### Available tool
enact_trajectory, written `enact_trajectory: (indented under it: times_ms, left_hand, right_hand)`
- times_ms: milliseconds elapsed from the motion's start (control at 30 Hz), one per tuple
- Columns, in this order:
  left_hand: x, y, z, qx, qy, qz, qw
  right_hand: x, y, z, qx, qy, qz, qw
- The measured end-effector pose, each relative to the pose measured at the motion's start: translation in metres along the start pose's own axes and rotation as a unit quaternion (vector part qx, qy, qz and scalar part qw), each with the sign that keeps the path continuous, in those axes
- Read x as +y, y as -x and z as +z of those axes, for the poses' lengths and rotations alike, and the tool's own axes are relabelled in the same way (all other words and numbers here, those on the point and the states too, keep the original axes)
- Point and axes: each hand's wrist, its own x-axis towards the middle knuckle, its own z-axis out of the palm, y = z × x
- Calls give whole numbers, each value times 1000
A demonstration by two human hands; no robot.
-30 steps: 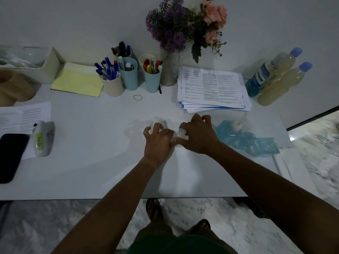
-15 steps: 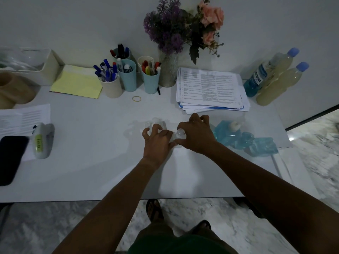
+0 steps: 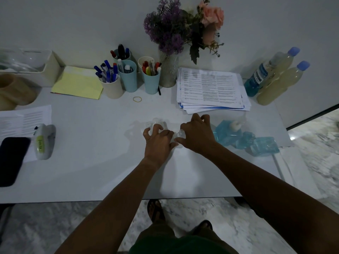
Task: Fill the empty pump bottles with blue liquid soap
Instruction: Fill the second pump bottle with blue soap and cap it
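Near the middle of the table: both hands meet over small clear bottles, which are hard to see because they are transparent and the light is dim.
Table [image 3: 82, 171]: white; it carries everything. The front half is left bare, I think as room for the work.
Blue soap containers [image 3: 244, 138]: near the right edge, just beside the right hand, probably kept close for pouring.
Left hand [image 3: 157, 142]: fingers curled down around a clear empty bottle [image 3: 156, 123], it seems to hold it steady.
Right hand [image 3: 198, 134]: fingers bent on a small clear piece [image 3: 178, 134], maybe the pump top of a bottle; I cannot tell how firmly it is grasped.
Judgement: the bottles look not yet filled; an opening step seems in hand.
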Motion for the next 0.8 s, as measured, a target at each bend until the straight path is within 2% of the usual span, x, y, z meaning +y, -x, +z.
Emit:
enact_trajectory:
  times_ms: [233,433,633,800]
  left_hand:
    - [1,0,-3,6,17,5,1000]
    - [1,-1,-2,8,31,-3,999]
    - [0,0,-1,8,31,-2,999]
    - [0,-1,-1,10,19,-4,1000]
  right_hand:
    - [5,-1,0,-22,-70,-27,997]
    - [0,0,-2,-14,-34,12,999]
    - [2,1,0,-23,-75,-12,997]
    - [1,1,-4,-12,-41,-1,999]
